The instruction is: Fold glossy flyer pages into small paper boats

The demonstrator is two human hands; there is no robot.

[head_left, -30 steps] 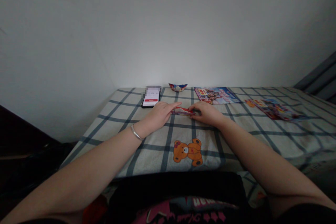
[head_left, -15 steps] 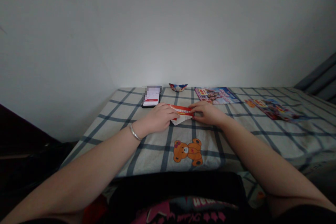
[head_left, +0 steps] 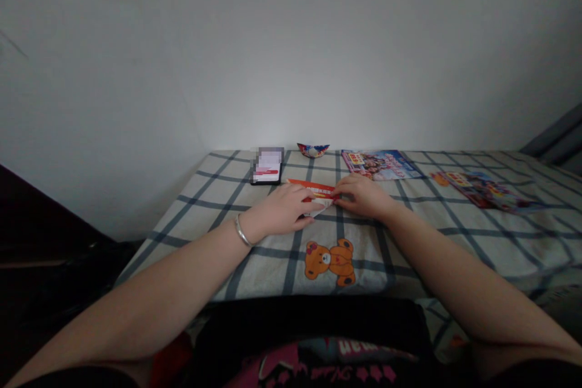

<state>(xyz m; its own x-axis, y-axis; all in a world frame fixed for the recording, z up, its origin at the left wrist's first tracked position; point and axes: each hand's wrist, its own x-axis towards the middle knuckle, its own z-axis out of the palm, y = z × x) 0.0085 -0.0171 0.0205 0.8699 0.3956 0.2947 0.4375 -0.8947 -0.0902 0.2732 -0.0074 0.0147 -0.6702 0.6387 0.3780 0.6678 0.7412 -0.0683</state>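
Observation:
A folded sheet of red and white printed paper (head_left: pixel 324 191) lies on the checked cloth between my hands. My left hand (head_left: pixel 291 206) rests over its left part, fingers stretched out and pressing across the white side, and hides that end. At the right corner, the fingers of my right hand (head_left: pixel 361 196) pinch the paper, thumb beneath the forefinger. A small boat-shaped folded paper (head_left: pixel 313 150) in blue and red stands beyond, close to the wall.
A phone (head_left: pixel 267 167) with a lit screen lies behind my left hand. Two colourful printed leaflets lie to the right, one farther back (head_left: pixel 382 165) and one nearer (head_left: pixel 488 190). The plaid cloth (head_left: pixel 254 273) shows a printed bear (head_left: pixel 331 260).
My left hand has slid right and slightly nearer over the paper, its fingers now reaching towards the right corner. My right hand keeps its hold there. The view has shifted slightly.

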